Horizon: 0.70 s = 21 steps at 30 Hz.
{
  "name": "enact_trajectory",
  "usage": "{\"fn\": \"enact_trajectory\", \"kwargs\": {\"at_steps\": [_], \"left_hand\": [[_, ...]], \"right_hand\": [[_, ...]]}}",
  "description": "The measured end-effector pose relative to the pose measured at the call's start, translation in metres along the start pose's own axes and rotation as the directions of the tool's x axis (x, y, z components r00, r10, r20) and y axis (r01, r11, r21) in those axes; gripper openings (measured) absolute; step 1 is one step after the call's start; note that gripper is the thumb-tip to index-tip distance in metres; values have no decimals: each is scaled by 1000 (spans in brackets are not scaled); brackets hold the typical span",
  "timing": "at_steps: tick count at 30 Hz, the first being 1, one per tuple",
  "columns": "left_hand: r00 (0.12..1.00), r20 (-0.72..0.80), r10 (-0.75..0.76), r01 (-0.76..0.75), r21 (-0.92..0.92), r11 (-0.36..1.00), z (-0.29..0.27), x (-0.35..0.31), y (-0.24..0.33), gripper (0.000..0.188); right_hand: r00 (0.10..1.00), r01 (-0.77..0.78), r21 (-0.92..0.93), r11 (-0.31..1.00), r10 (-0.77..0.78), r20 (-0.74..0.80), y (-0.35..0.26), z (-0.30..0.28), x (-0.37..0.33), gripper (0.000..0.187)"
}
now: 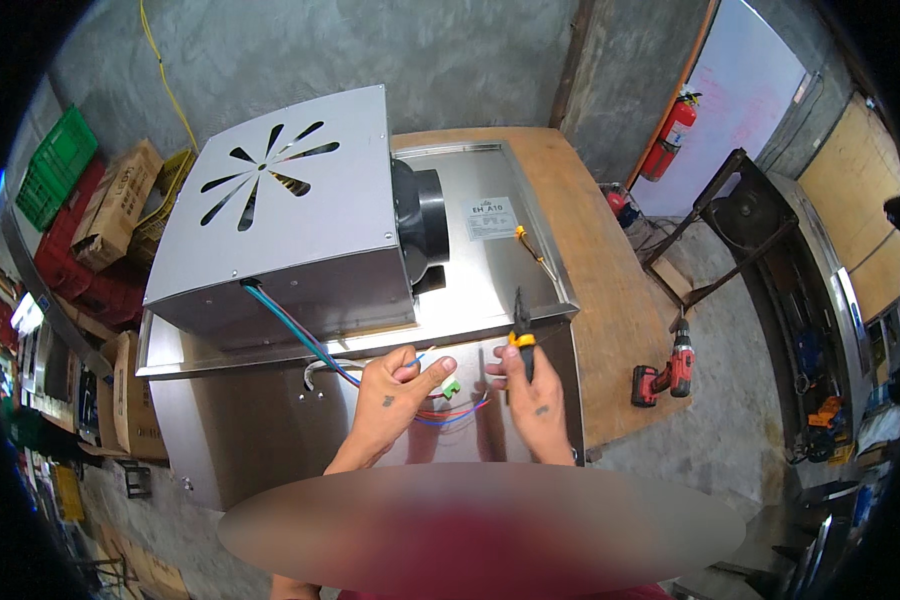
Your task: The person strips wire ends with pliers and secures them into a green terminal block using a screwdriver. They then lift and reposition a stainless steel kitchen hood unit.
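My left hand (385, 395) is closed on a blue wire, its short end poking out between thumb and finger. The wire belongs to a teal-and-blue wire bundle (295, 325) that comes out of a grey metal housing (280, 255). My right hand (535, 395) grips black-and-yellow pliers (522, 325), jaws pointing up and away from me. Between my hands, a small green connector (451, 387) sits over the steel face, with loose red and blue wires (455, 420) below it. A white cable (315, 374) emerges from the steel near my left hand.
The housing, with a black round duct outlet (425, 215), stands on a stainless steel hood (490, 290). A yellow-tipped screwdriver (537, 253) lies on the hood. A red cordless drill (670, 370) is right of the wooden table (610, 300). Crates (58, 168) and cardboard boxes (117, 205) stand left.
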State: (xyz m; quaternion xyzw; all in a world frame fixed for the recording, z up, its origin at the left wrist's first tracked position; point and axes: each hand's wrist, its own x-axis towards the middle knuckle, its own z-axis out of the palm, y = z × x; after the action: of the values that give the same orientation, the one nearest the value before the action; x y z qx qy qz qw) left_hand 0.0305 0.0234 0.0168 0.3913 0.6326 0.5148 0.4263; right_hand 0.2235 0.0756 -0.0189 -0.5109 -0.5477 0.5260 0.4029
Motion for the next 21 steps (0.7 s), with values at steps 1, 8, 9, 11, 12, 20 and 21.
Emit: {"fn": "enact_trajectory", "kwargs": {"at_steps": [1,8,9,11,12,20,21], "left_hand": [[1000,14,3,-3,33,999,-1,1,-1,64],[994,108,-5,28,-215,976,-6,9,-10,32],[975,210,71,26,-428,903,-15,12,-14,26],[975,179,130,-37,-448,893,-11,14,0,24],[974,159,159,-70,-459,886,-9,14,8,23],[963,73,260,-185,-520,834,0,31,33,19],[962,73,264,-186,-533,826,-1,32,31,19]], "right_hand": [[1000,4,-151,988,0,28,3,-12,14,47],[871,392,-795,463,-465,159,40,-31,128,31],[845,420,-830,368,-492,210,43,-28,143,30],[837,417,-845,335,-503,213,49,-28,165,33],[832,418,-851,317,-510,219,49,-29,171,35],[721,498,-551,670,-673,-167,26,-22,135,35],[765,486,-339,806,-580,-281,5,-16,109,33]]}}
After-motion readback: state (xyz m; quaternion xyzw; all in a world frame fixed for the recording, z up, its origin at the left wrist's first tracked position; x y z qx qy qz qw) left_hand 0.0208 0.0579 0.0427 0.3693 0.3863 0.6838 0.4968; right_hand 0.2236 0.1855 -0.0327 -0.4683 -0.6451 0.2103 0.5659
